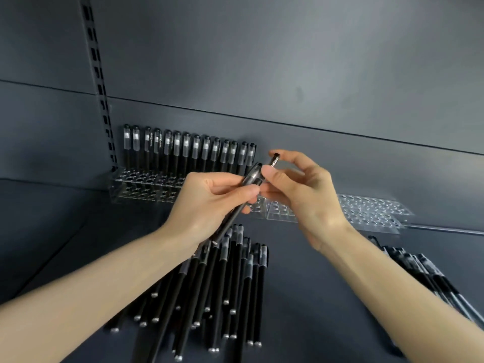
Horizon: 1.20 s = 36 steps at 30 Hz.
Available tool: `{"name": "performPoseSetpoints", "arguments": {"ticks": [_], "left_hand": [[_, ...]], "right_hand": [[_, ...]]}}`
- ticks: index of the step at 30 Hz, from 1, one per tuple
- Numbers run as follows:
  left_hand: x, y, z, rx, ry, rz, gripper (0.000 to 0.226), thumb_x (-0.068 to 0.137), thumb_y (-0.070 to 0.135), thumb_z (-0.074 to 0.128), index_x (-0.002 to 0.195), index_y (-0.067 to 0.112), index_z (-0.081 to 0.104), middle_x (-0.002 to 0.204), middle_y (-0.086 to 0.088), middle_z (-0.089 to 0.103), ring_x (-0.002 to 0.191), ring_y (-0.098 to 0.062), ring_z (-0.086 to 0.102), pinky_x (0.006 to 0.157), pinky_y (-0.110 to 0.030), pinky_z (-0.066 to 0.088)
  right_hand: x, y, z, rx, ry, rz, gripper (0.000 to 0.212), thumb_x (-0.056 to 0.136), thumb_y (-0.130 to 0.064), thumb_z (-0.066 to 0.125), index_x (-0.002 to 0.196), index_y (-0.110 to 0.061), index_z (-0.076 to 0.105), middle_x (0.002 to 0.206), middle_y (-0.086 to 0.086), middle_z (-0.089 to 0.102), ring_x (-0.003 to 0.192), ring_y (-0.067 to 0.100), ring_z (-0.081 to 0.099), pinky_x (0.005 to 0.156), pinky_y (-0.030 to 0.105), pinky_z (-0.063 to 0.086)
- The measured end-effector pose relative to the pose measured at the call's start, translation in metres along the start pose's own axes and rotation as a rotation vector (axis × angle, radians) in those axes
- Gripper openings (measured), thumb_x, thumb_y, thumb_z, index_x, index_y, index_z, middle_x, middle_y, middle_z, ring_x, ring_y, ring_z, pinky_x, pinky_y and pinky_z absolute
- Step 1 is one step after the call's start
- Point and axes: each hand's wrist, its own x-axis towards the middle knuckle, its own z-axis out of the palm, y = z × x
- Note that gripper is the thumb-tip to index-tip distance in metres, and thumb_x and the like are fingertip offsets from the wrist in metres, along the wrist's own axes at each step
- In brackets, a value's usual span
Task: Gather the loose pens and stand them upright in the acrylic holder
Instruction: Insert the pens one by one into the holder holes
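Left hand (209, 203) grips pen (252, 176), right hand (303, 195) pinches another.

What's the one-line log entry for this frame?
left hand: grips pen | right hand: pinches second pen | acrylic holder: pens standing in back row | loose pile: on surface

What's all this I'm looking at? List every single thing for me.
standing pens: about fourteen, black with clear caps, back row of the left holder
holders: three it seems, clear plastic, along the back wall
loose pens: large pile, black, lying front centre
smaller pile: pens, black, lying far right
slotted rail: one, black, upright on the wall, left
shelf: one, dark grey, under everything
held pen: one, black, in the left grip
second pen: one, black, pinched at its top
left hand: bare, centre, grips the held pen
right hand: bare, centre, pinches the second pen
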Motion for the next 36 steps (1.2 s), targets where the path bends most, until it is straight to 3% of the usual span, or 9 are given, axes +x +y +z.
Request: {"name": "performPoseSetpoints", "arguments": {"ticks": [4, 8, 10, 14, 17, 19, 25, 28, 36], "left_hand": [[0.012, -0.009, 0.017, 0.055, 0.1, -0.013, 0.01, 0.087, 0.016, 0.065, 0.093, 0.014, 0.073, 0.08, -0.005, 0.073, 0.068, -0.01, 0.067, 0.055, -0.018, 0.051], [0.028, -0.017, 0.017, 0.103, 0.219, -0.046, 0.006, 0.089, 0.027, 0.062, 0.093, 0.03, 0.066, 0.073, -0.004, 0.069, 0.052, -0.011, 0.055, 0.048, -0.021, 0.044], [0.037, -0.02, 0.015, 0.137, 0.227, -0.043, 0.009, 0.093, 0.025, 0.058, 0.096, 0.028, 0.066, 0.072, -0.001, 0.064, 0.052, -0.008, 0.047, 0.052, -0.02, 0.04], [0.047, -0.027, 0.009, 0.153, 0.218, -0.066, 0.022, 0.096, 0.013, 0.051, 0.114, 0.009, 0.063, 0.075, 0.003, 0.061, 0.053, -0.001, 0.047, 0.055, -0.017, 0.044], [0.047, -0.032, 0.003, 0.099, 0.196, -0.039, 0.029, 0.096, 0.017, 0.052, 0.124, 0.013, 0.057, 0.074, -0.001, 0.062, 0.047, -0.006, 0.048, 0.045, -0.018, 0.041], [0.048, -0.036, 0.001, 0.089, 0.186, -0.035, 0.029, 0.096, 0.021, 0.052, 0.124, 0.017, 0.056, 0.071, 0.0, 0.06, 0.044, -0.005, 0.042, 0.042, -0.016, 0.034], [0.052, -0.041, -0.003, 0.111, 0.193, 0.001, 0.022, 0.098, 0.02, 0.049, 0.115, 0.014, 0.062, 0.072, 0.003, 0.058, 0.048, -0.007, 0.04, 0.044, -0.02, 0.032], [0.051, -0.04, -0.002, 0.096, 0.167, 0.029, 0.02, 0.098, 0.021, 0.049, 0.113, 0.016, 0.061, 0.068, 0.002, 0.057, 0.047, -0.008, 0.04, 0.044, -0.021, 0.032], [0.049, -0.043, 0.003, 0.119, 0.123, 0.019, 0.02, 0.097, 0.023, 0.05, 0.102, 0.01, 0.064, 0.069, 0.002, 0.059, 0.047, -0.008, 0.039, 0.047, -0.022, 0.031]], "right_hand": [[0.021, -0.002, -0.02, -0.1, 0.046, -0.112, 0.033, 0.089, 0.001, 0.06, 0.12, -0.009, 0.055, 0.061, -0.007, 0.064, 0.065, 0.013, 0.064, 0.079, 0.032, 0.057], [0.047, -0.002, -0.033, -0.219, 0.146, -0.254, 0.028, 0.089, -0.001, 0.061, 0.103, -0.023, 0.053, 0.061, -0.01, 0.061, 0.067, 0.01, 0.064, 0.087, 0.046, 0.054], [0.059, 0.002, -0.035, -0.285, 0.183, -0.335, 0.03, 0.087, -0.004, 0.063, 0.097, -0.03, 0.053, 0.069, -0.011, 0.061, 0.07, 0.013, 0.064, 0.085, 0.049, 0.054], [0.076, 0.013, -0.029, -0.389, 0.222, -0.426, 0.034, 0.087, -0.005, 0.064, 0.096, -0.036, 0.053, 0.071, -0.022, 0.058, 0.076, 0.021, 0.064, 0.081, 0.042, 0.054], [0.083, 0.024, -0.026, -0.456, 0.204, -0.472, 0.029, 0.088, -0.004, 0.063, 0.103, -0.028, 0.054, 0.074, -0.015, 0.056, 0.072, 0.013, 0.063, 0.072, 0.021, 0.048], [0.085, 0.029, -0.025, -0.479, 0.189, -0.486, 0.03, 0.088, -0.004, 0.064, 0.104, -0.026, 0.054, 0.076, -0.014, 0.056, 0.069, 0.007, 0.06, 0.068, 0.015, 0.044], [0.088, 0.04, -0.022, -0.596, 0.133, -0.424, 0.028, 0.085, -0.003, 0.067, 0.104, -0.019, 0.055, 0.076, -0.011, 0.061, 0.076, 0.012, 0.063, 0.074, 0.019, 0.049], [0.086, 0.045, -0.022, -0.681, 0.102, -0.406, 0.022, 0.085, -0.002, 0.066, 0.103, -0.012, 0.06, 0.074, -0.008, 0.062, 0.076, 0.013, 0.063, 0.074, 0.014, 0.049], [0.079, 0.044, -0.02, -0.745, 0.102, -0.398, 0.022, 0.086, -0.003, 0.065, 0.104, -0.015, 0.062, 0.077, -0.009, 0.064, 0.072, 0.006, 0.061, 0.073, 0.009, 0.047]]}}
